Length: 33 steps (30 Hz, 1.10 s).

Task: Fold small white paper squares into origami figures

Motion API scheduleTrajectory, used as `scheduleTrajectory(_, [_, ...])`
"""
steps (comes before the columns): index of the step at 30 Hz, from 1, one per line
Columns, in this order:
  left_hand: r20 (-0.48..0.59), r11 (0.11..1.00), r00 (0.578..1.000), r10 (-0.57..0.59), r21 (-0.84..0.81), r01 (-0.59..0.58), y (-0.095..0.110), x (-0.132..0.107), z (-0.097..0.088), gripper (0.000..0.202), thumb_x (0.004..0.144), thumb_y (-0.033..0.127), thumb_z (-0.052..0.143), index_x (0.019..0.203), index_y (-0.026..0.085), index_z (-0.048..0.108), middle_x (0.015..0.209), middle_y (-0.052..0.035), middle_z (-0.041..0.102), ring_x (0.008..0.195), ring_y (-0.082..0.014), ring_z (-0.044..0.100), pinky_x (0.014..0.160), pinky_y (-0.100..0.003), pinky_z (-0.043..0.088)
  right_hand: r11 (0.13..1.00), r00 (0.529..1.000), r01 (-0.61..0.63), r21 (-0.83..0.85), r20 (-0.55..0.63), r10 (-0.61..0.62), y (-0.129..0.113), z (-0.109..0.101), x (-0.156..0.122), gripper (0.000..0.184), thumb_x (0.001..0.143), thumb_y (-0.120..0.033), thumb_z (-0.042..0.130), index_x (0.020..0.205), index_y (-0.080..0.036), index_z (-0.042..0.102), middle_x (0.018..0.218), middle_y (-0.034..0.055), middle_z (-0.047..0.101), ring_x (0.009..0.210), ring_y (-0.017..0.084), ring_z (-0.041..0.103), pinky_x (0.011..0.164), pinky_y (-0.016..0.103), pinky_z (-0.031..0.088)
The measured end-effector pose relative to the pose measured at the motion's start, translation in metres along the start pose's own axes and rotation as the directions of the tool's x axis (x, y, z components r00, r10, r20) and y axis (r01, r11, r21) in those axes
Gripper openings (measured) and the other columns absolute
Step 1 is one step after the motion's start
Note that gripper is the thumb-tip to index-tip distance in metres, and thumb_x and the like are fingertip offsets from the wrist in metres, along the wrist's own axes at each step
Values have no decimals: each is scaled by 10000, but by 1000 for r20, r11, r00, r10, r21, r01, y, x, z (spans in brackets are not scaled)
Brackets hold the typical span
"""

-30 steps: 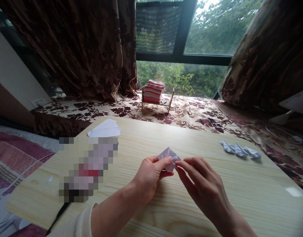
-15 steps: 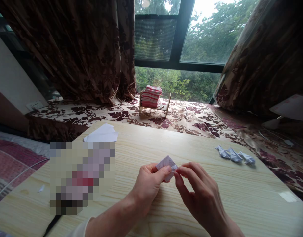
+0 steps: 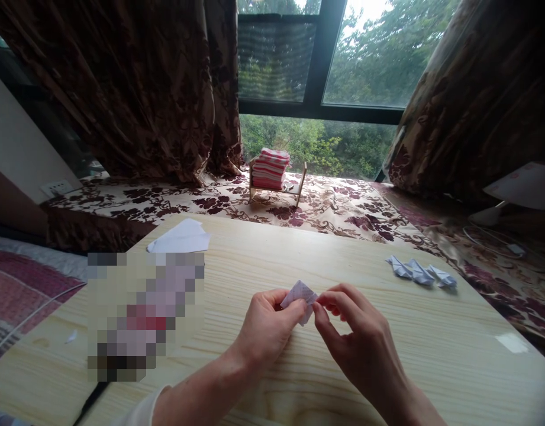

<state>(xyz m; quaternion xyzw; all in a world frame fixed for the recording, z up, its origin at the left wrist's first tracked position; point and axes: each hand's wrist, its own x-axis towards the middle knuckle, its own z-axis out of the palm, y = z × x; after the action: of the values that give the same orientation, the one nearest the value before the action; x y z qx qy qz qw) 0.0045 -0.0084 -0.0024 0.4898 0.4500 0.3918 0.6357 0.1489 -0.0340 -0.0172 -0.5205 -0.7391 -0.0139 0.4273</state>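
Note:
Both of my hands pinch one small folded piece of pale paper (image 3: 299, 293) just above the light wooden table (image 3: 432, 355). My left hand (image 3: 264, 329) grips its left side between thumb and fingers. My right hand (image 3: 356, 340) pinches the right corner with thumb and forefinger, the other fingers curled. The paper is partly hidden behind my fingertips.
Three small folded paper pieces (image 3: 421, 272) lie in a row at the table's right. A white folded sheet (image 3: 180, 238) rests at the far left corner, beside a blurred-out patch. A tiny wooden bench with striped cloth (image 3: 274, 171) stands on the floral window seat.
The folded paper has been pressed narrower between my fingers, and my right fingertips have curled closer onto its corner. The view shifted slightly.

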Motion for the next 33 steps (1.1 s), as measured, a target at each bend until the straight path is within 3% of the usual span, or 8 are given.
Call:
scheduleTrajectory(8, [5, 999, 1000, -2, -41, 2, 0, 0, 2, 210, 663, 310, 657, 571, 130, 600, 545, 28, 427, 570, -106, 344, 545, -234, 266, 998, 998, -52, 47, 31, 50, 1, 0, -1, 92, 848, -200, 543, 762, -194, 573, 724, 18, 568, 630, 134, 535, 501, 230, 425])
scheduleTrajectory(17, [-4, 995, 1000, -4, -100, 3, -1, -1, -1, 198, 696, 296, 652, 636, 108, 656, 577, 4, 501, 601, -117, 393, 591, -241, 308, 989, 997, -66, 134, 43, 61, 0, 2, -1, 112, 869, -188, 528, 764, -189, 567, 707, 9, 554, 594, 122, 512, 533, 245, 437])
scheduleTrajectory(23, [2, 991, 1000, 31, -132, -31, 1, -3, 1, 205, 718, 292, 643, 618, 114, 627, 603, -8, 522, 635, -123, 420, 629, -247, 331, 930, 964, -263, 256, 104, 244, 2, 1, 2, 99, 853, -273, 570, 796, -192, 575, 759, 16, 572, 628, 132, 537, 540, 255, 464])
scheduleTrajectory(27, [28, 988, 999, 18, -154, -14, 2, -1, 2, 197, 718, 290, 635, 633, 113, 615, 628, -22, 544, 654, -130, 439, 651, -251, 341, 879, 950, -308, 364, 156, 269, 4, -1, 4, 112, 859, -290, 560, 857, -188, 606, 816, 28, 593, 695, 142, 581, 565, 247, 481])
scheduleTrajectory(33, [53, 1000, 998, -15, 28, 14, -3, -1, -1, 179, 711, 264, 607, 618, 110, 607, 572, 6, 492, 566, -96, 382, 544, -231, 286, 872, 928, -349, 343, 253, 272, 9, -4, 4, 206, 875, -295, 524, 715, -181, 583, 700, 12, 572, 640, 135, 526, 597, 256, 432])
